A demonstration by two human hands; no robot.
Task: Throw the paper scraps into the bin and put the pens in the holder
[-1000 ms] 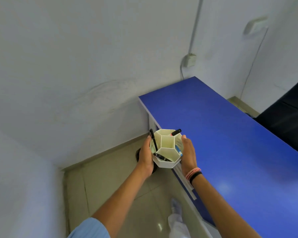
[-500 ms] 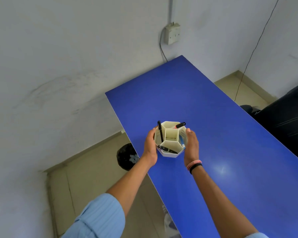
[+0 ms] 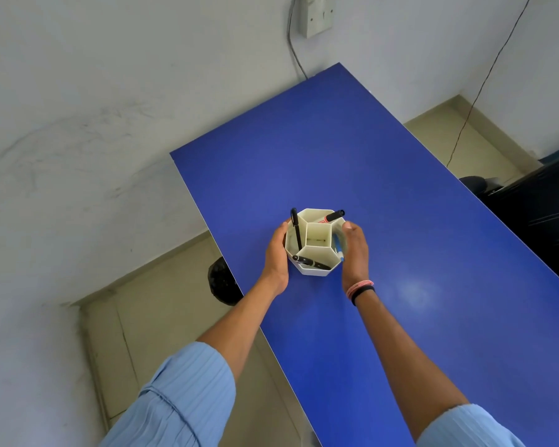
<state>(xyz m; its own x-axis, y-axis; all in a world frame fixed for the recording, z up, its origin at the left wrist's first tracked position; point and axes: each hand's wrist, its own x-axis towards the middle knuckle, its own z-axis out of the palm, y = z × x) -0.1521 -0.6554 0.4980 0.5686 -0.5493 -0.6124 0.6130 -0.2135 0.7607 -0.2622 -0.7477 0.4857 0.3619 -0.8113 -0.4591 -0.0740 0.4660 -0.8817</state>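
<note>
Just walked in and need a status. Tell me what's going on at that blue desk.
A person holds a white pen holder between both hands, left hand and right hand, over the blue desk; whether it touches the surface is unclear. Pens sit in its outer compartments; the middle one looks empty. No paper scraps show on the desk. A black bin sits on the floor beside the desk's left edge.

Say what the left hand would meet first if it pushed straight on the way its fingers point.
The left hand already rests on the white pen holder. Its fingers point up the blue desk, which looks bare that way; beyond is likely the wall, though depth is unclear.
</note>
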